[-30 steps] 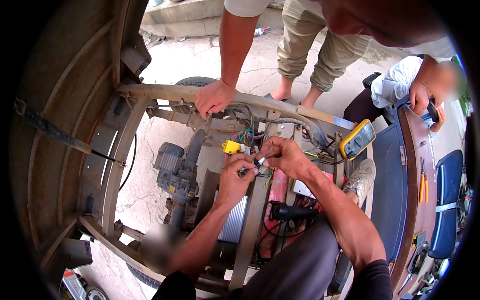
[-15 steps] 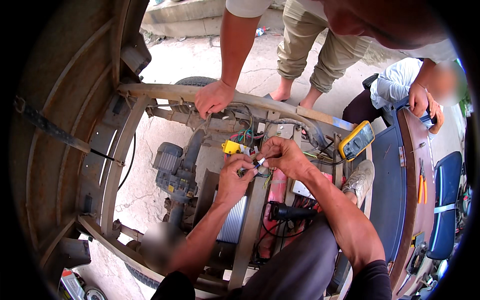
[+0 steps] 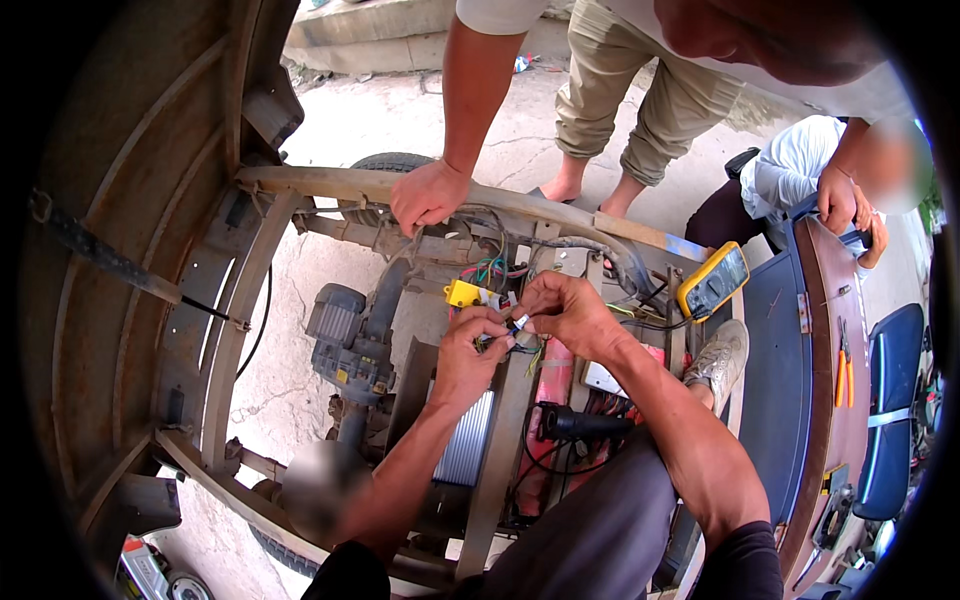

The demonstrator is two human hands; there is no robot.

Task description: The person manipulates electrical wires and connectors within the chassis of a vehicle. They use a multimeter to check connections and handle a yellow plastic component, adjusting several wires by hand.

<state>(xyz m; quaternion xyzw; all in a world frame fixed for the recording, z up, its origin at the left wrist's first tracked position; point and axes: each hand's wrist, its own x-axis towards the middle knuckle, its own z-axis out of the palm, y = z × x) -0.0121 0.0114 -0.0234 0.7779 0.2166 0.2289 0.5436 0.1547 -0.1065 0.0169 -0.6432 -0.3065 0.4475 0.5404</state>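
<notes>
My left hand (image 3: 470, 355) is closed, its fingertips pinching a small connector (image 3: 518, 325) with thin wires. My right hand (image 3: 570, 315) pinches that connector from the other side, thumb and forefinger together. Just beyond lie a yellow box (image 3: 464, 294) and coloured wires (image 3: 492, 268) inside the metal frame (image 3: 485, 500). Below my hands are a finned silver unit (image 3: 465, 440), a red wrapped bundle (image 3: 553, 385) and a black cylinder (image 3: 570, 425). A yellow handheld meter (image 3: 713, 281) rests on the frame to the right, with leads running from it.
A co-worker's hand (image 3: 428, 197) rests on the far rail as that person leans over. Another person (image 3: 790, 170) crouches at right. Orange-handled pliers (image 3: 845, 365) lie on a brown panel (image 3: 820, 440). A motor housing (image 3: 350, 340) hangs at left, beside a raised rusty body (image 3: 130, 290).
My hands stay on the connector with barely any movement. The leaning co-worker's upper body has shifted slightly to the right, and the crouching person's hand has moved slightly.
</notes>
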